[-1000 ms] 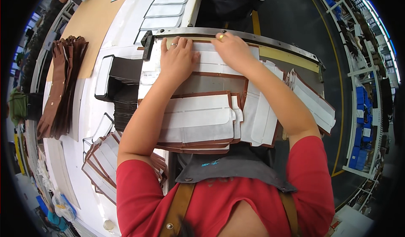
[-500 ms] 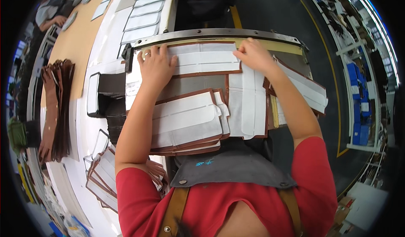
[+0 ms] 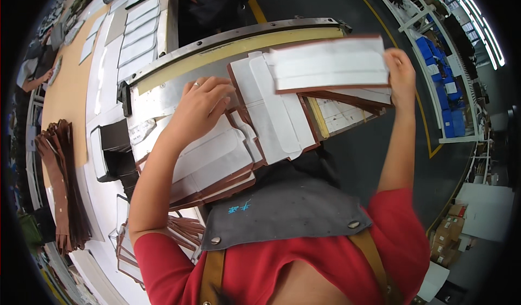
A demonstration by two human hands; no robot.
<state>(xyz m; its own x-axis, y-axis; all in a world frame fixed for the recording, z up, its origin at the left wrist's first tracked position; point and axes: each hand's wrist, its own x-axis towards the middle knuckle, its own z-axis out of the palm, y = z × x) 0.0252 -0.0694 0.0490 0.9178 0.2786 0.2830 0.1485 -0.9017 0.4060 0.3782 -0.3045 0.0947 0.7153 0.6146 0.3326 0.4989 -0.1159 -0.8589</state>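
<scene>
Curved metal workbench [image 3: 163, 96] with yellow strip, stacked white brown-edged leather panels [image 3: 217, 158], black block [image 3: 114, 153] at left

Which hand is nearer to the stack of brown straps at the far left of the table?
Left. The left hand rests on the white-and-brown panels, nearer the brown straps. The right hand holds a lifted panel far to the right.

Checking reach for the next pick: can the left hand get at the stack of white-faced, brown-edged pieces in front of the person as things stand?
Probably yes. The left hand already rests flat on the stack, nothing covers it, and the right hand holds a lifted piece off to the side.
</scene>
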